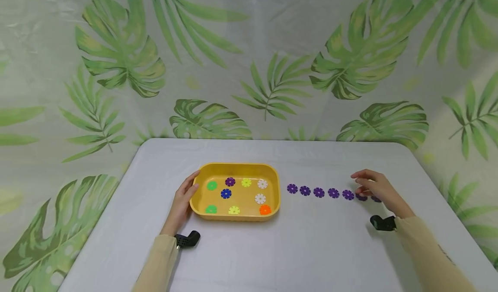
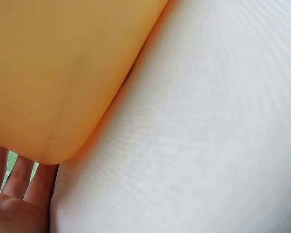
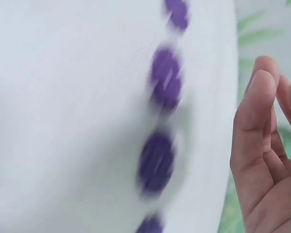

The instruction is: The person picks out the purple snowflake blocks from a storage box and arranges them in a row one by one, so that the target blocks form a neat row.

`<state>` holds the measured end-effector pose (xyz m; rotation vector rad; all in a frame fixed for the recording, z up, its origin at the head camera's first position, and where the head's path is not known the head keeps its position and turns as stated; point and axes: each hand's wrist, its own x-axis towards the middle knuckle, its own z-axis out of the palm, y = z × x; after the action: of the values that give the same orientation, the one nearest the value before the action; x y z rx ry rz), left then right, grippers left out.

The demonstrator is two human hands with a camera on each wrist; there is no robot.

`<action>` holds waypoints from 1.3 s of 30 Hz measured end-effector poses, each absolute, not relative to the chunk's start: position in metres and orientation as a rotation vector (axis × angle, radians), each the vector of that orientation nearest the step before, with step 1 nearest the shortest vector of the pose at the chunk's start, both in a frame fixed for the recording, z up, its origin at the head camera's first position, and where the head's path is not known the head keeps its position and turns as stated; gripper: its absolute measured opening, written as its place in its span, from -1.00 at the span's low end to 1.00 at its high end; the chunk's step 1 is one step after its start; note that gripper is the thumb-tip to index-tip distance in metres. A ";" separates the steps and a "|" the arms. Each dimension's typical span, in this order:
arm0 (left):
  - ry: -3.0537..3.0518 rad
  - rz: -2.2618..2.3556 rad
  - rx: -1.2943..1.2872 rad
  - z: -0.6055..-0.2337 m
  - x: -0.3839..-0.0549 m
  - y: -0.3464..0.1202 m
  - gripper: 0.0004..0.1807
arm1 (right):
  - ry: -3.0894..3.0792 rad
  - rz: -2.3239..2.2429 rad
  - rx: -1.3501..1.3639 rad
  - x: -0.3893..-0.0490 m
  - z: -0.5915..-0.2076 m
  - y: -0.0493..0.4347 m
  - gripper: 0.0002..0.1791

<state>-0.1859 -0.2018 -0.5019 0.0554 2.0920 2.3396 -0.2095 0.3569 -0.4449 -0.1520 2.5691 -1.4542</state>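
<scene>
At the middle of the white table stands a yellow tray (image 1: pixel 235 217), holding several notched plastic snowflake discs in different colours. My left hand (image 1: pixel 184 197) holds the tray's left side, with the thumb at the rim; in the left wrist view, its fingers (image 2: pixel 20 177) lie along the outer wall. To the tray's right, purple snowflake discs (image 1: pixel 319 192) lie flat in a spaced row. Above the row's right end hovers my right hand (image 1: pixel 379 190), fingers loosely bent; no disc shows between them. It partly covers the last discs. The right wrist view shows purple discs (image 3: pixel 156 162), blurred, beside the hand.
Inside the tray are green (image 1: pixel 212 185), blue (image 1: pixel 226 193), white (image 1: pixel 260 198), yellow (image 1: pixel 234 210), orange (image 1: pixel 265 210) and purple (image 1: pixel 230 182) discs. Behind the white table (image 1: pixel 295 253) hangs a leaf-patterned curtain (image 1: pixel 272 84). Each wrist wears a small black camera.
</scene>
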 end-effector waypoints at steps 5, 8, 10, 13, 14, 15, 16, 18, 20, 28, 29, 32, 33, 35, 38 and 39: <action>2.096 2.336 0.063 -0.504 -0.188 -0.202 -0.50 | 2.372 -1.593 -0.301 -0.222 -0.427 0.302 -0.58; 2.092 2.344 0.059 -0.504 -0.188 -0.203 -0.51 | 2.280 -1.621 -0.350 -0.231 -0.418 0.264 -0.60; 2.096 2.341 0.060 -0.505 -0.188 -0.203 -0.51 | 2.234 -1.611 -0.387 -0.237 -0.414 0.238 -0.61; 2.097 2.338 0.068 -0.505 -0.187 -0.203 -0.50 | 2.165 -1.601 -0.409 -0.245 -0.409 0.198 -0.61; 2.100 2.337 0.073 -0.505 -0.187 -0.202 -0.50 | 2.144 -1.595 -0.420 -0.248 -0.408 0.186 -0.61; 2.100 2.337 0.077 -0.505 -0.187 -0.202 -0.50 | 2.122 -1.588 -0.429 -0.250 -0.407 0.174 -0.61; 2.098 2.339 0.078 -0.505 -0.187 -0.202 -0.50 | 2.106 -1.579 -0.435 -0.252 -0.406 0.162 -0.60; 2.098 2.343 0.078 -0.505 -0.187 -0.202 -0.50 | 2.072 -1.563 -0.446 -0.256 -0.407 0.140 -0.61; 2.100 2.345 0.075 -0.504 -0.187 -0.202 -0.51 | 2.049 -1.539 -0.462 -0.259 -0.409 0.120 -0.61; 2.124 2.323 0.064 -0.504 -0.187 -0.203 -0.52 | 1.985 -1.439 -0.490 -0.266 -0.429 0.065 -0.64; 2.129 2.318 0.064 -0.503 -0.187 -0.204 -0.52 | 1.992 -1.428 -0.488 -0.266 -0.431 0.059 -0.64; 2.110 2.324 0.051 -0.503 -0.187 -0.204 -0.51 | 2.015 -1.392 -0.478 -0.265 -0.437 0.046 -0.62; 2.105 2.327 0.051 -0.503 -0.188 -0.204 -0.51 | 2.024 -1.377 -0.473 -0.265 -0.438 0.042 -0.60; 2.101 2.329 0.046 -0.503 -0.188 -0.204 -0.51 | 2.045 -1.339 -0.469 -0.265 -0.442 0.035 -0.58; 2.108 2.330 0.043 -0.503 -0.188 -0.203 -0.52 | 2.069 -1.288 -0.471 -0.266 -0.446 0.028 -0.56; 2.119 2.324 0.046 -0.503 -0.188 -0.203 -0.52 | 2.075 -1.275 -0.475 -0.267 -0.446 0.027 -0.57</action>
<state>-0.1877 -0.2029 -0.5026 0.0464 2.1188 2.3242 -0.2666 0.0268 -0.4462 -0.4754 2.0747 -1.2751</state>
